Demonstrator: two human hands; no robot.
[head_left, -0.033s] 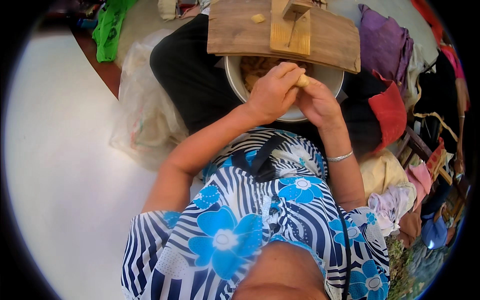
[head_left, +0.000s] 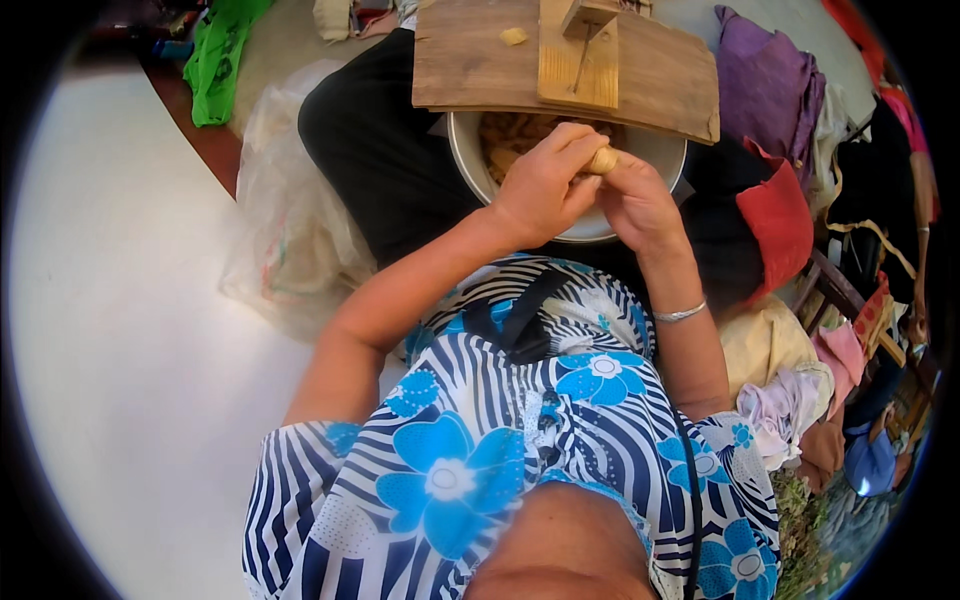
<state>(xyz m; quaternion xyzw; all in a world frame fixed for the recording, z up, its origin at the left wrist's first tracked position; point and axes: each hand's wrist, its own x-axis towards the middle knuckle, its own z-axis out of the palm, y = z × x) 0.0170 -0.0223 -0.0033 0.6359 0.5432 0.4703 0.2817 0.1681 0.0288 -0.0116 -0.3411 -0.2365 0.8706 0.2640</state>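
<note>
Over a metal pot, my left hand and my right hand meet, fingers closed on one small pale-yellow rounded piece. Its kind is unclear; it pokes out between the fingertips, partly covered by them. Brownish-tan pieces lie in the pot beneath. Across the pot's far rim rests a wooden board. A lighter wood block sits on the board, with an upright wooden post and a thin metal rod or blade on it. A yellowish scrap lies on the board's left.
My black-trousered leg flanks the pot, with a clear plastic bag beside it. A pale flat surface spreads at left, near a green bag. Purple cloth, red cloth and piled fabrics crowd the right.
The pale-yellow piece has turned slightly between my fingertips and shows a little more of its surface. Both hands stay over the pot.
</note>
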